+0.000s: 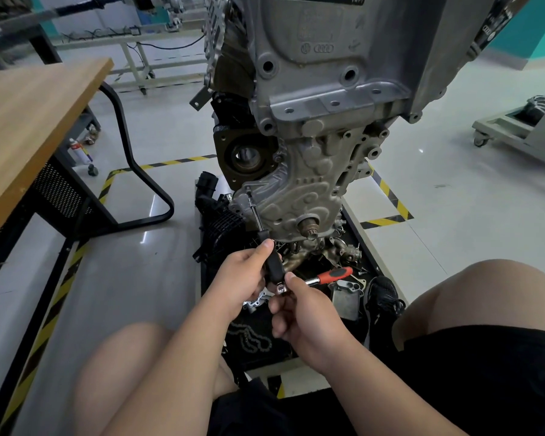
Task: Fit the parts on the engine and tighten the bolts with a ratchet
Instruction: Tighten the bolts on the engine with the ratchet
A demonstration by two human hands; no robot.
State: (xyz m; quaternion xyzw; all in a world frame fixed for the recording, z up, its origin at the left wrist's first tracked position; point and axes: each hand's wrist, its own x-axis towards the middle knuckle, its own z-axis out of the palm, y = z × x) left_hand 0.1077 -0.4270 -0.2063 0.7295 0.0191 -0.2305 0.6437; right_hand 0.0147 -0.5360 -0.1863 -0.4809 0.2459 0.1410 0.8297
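Note:
The engine (312,121) stands upright on its stand, its grey timing cover (299,196) facing me. A long chrome extension bar (255,212) reaches from a black driver handle (274,265) up to a bolt at the cover's left edge. My left hand (243,278) grips the black handle, thumb on top. My right hand (299,306) holds the head of a ratchet at the handle's rear end, and the ratchet's orange grip (334,275) sticks out to the right.
A black tray (368,247) under the engine holds loose metal parts, a chain (252,338) and a black plastic manifold (217,212). A wooden table (29,127) with a black frame stands to the left. My knees flank the tray. Yellow-black tape marks the floor.

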